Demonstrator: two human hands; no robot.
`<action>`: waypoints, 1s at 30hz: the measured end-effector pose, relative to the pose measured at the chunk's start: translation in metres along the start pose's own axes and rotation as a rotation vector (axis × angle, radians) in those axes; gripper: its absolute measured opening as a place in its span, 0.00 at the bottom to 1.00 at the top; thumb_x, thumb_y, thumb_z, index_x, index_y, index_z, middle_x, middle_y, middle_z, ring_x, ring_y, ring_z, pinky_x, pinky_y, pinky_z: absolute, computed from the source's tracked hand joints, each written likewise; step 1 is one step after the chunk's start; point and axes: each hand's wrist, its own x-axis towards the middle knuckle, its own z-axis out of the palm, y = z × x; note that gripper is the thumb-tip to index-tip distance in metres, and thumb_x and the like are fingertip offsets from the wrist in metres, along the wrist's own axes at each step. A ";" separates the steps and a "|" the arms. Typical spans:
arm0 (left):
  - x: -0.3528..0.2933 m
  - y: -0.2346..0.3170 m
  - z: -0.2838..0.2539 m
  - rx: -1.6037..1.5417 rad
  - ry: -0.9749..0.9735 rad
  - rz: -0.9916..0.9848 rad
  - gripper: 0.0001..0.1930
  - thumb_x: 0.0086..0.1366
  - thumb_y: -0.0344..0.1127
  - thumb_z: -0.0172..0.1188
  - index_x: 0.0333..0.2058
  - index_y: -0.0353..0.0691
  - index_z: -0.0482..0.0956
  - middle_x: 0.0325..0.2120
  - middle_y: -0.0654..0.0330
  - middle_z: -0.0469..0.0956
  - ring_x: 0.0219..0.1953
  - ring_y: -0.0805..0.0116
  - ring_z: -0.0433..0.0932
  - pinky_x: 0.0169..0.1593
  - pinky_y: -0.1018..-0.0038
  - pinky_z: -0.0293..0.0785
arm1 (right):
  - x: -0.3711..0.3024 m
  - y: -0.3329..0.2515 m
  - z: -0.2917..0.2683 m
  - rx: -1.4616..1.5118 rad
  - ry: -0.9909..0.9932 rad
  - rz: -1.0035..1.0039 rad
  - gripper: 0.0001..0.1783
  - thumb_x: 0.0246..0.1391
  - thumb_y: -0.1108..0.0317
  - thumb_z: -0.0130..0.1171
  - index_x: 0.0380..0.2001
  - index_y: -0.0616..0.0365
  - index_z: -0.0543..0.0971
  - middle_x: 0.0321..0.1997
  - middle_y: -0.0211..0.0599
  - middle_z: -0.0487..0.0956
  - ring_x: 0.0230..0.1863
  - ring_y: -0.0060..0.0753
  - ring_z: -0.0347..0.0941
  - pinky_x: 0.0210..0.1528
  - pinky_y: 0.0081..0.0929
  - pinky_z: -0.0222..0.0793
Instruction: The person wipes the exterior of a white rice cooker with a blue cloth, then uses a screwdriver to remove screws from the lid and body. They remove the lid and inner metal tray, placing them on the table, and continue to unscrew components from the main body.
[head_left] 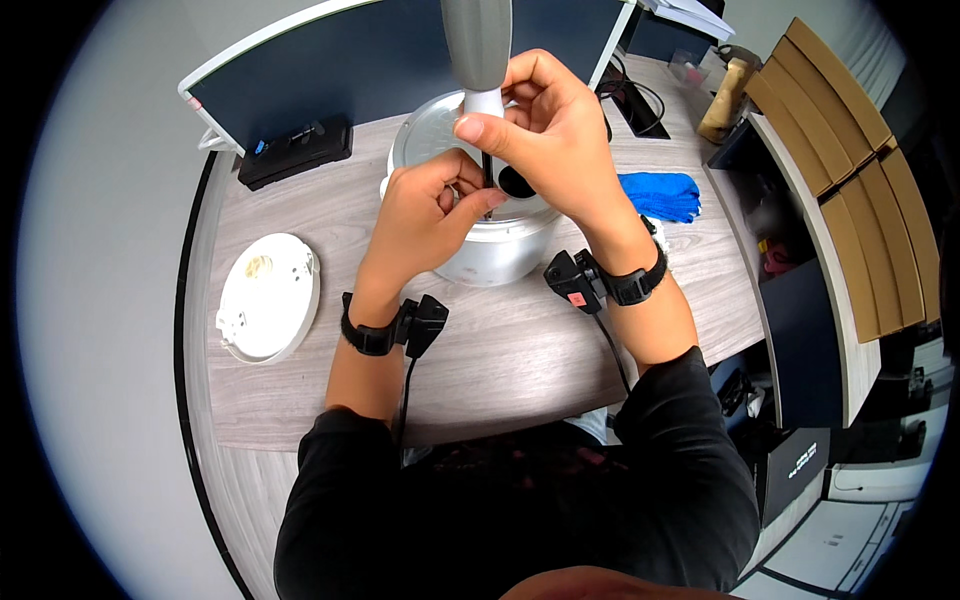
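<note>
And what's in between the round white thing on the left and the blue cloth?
In the head view, the silver pot sits between them, with the left hand and right hand reaching over it.

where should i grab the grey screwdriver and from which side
Probably around the thick grey handle, from the right: the screwdriver points tip-down over the silver container, broad end uppermost; the right hand holds its white collar from that side, and the left hand is by the slim shaft.
</note>
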 end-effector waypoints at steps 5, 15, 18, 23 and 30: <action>0.001 0.008 -0.004 -0.166 -0.121 -0.074 0.05 0.66 0.29 0.61 0.36 0.33 0.82 0.28 0.61 0.85 0.29 0.79 0.78 0.34 0.81 0.72 | -0.003 -0.007 -0.012 0.056 -0.042 0.037 0.15 0.55 0.71 0.68 0.44 0.65 0.81 0.36 0.32 0.81 0.33 0.17 0.75 0.34 0.17 0.75; -0.001 0.001 0.003 -0.083 -0.054 -0.026 0.05 0.63 0.28 0.65 0.29 0.35 0.79 0.24 0.64 0.83 0.24 0.82 0.73 0.30 0.83 0.67 | -0.010 -0.008 -0.014 0.158 -0.070 0.026 0.17 0.62 0.71 0.61 0.52 0.67 0.74 0.46 0.44 0.84 0.48 0.27 0.79 0.50 0.26 0.76; 0.000 0.007 0.004 0.015 0.001 0.008 0.09 0.58 0.28 0.70 0.25 0.38 0.77 0.20 0.68 0.80 0.20 0.84 0.65 0.26 0.83 0.60 | -0.011 -0.007 -0.010 0.142 -0.074 0.057 0.15 0.61 0.70 0.63 0.47 0.66 0.73 0.45 0.45 0.84 0.48 0.26 0.80 0.48 0.24 0.76; 0.000 0.002 0.004 0.034 -0.013 0.036 0.06 0.60 0.30 0.69 0.29 0.38 0.80 0.21 0.68 0.81 0.21 0.86 0.65 0.26 0.83 0.57 | -0.008 -0.002 -0.012 -0.104 -0.007 -0.012 0.12 0.59 0.67 0.66 0.39 0.64 0.76 0.37 0.34 0.83 0.40 0.20 0.78 0.43 0.19 0.75; 0.002 0.002 -0.003 -0.153 -0.145 0.079 0.10 0.69 0.31 0.57 0.46 0.34 0.81 0.30 0.62 0.85 0.32 0.78 0.78 0.37 0.80 0.72 | -0.008 -0.014 -0.015 0.049 -0.055 -0.013 0.10 0.63 0.69 0.59 0.44 0.65 0.78 0.41 0.38 0.83 0.44 0.25 0.79 0.50 0.25 0.76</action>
